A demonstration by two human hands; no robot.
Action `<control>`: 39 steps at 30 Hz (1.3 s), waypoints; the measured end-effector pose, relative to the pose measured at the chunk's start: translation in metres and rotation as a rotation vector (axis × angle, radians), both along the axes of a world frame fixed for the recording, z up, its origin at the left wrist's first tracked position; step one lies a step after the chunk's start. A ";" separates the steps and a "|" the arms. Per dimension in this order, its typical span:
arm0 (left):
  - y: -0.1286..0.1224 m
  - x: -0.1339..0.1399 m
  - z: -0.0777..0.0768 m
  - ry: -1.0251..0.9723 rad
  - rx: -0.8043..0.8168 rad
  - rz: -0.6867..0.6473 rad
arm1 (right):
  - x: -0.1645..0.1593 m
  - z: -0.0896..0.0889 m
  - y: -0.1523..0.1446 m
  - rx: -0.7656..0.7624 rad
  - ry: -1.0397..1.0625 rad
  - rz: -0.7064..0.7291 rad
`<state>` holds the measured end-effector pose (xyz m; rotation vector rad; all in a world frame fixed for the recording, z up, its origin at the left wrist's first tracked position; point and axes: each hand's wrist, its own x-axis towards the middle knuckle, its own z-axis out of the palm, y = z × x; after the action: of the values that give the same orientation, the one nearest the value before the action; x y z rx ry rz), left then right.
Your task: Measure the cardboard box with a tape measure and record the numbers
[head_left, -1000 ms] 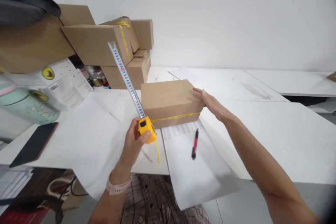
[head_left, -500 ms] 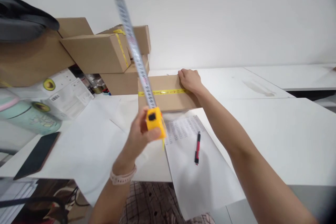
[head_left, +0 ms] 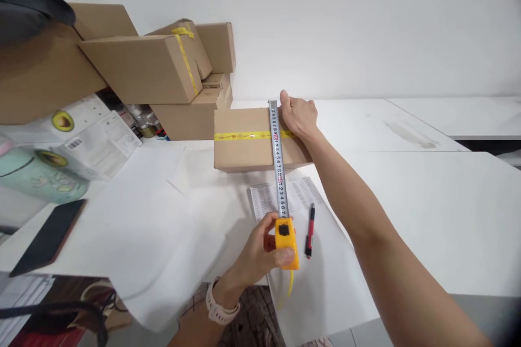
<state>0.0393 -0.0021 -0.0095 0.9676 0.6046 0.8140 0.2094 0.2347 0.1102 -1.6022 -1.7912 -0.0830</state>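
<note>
My left hand (head_left: 264,252) is closed around a yellow tape measure (head_left: 287,252). Its silver blade (head_left: 277,157) runs away from me, across the top of a taped cardboard box (head_left: 244,153), with the tip at the box's far edge. At the box's right end, my right hand (head_left: 300,115) holds on with curled fingers, its thumb raised near the blade's tip; some fingertips are hidden. Under the tape measure lies a printed sheet of paper (head_left: 325,287), with a red and black pen (head_left: 310,230) on it.
Cardboard boxes (head_left: 138,73) are stacked at the back left. Beside them stand a white box with avocado pictures (head_left: 93,141) and a mint-green bottle (head_left: 44,176). A dark flat object (head_left: 49,238) lies near the left edge of the white table (head_left: 415,217). A wall rises behind.
My left hand has moved right and towards me, and the raised blade has come down across the box. My right hand stays at the box's right end, its thumb now lifted.
</note>
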 end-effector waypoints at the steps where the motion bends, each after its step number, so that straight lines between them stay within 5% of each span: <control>1: -0.002 0.000 -0.002 -0.007 -0.006 0.000 | 0.000 0.000 0.000 0.005 0.003 0.003; 25: -0.012 0.003 -0.012 0.149 0.052 -0.023 | -0.005 0.004 -0.007 -0.072 -0.110 -0.049; 32: -0.037 -0.015 -0.022 0.169 0.045 0.008 | 0.001 -0.008 -0.006 0.019 -0.135 -0.033; 39: -0.048 -0.023 -0.023 0.420 0.229 -0.019 | -0.005 -0.018 -0.075 0.040 -0.186 -0.088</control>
<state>0.0163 -0.0501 -0.0330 1.3690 0.8730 0.6746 0.2042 0.1594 0.0919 -1.6908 -1.8454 -0.3161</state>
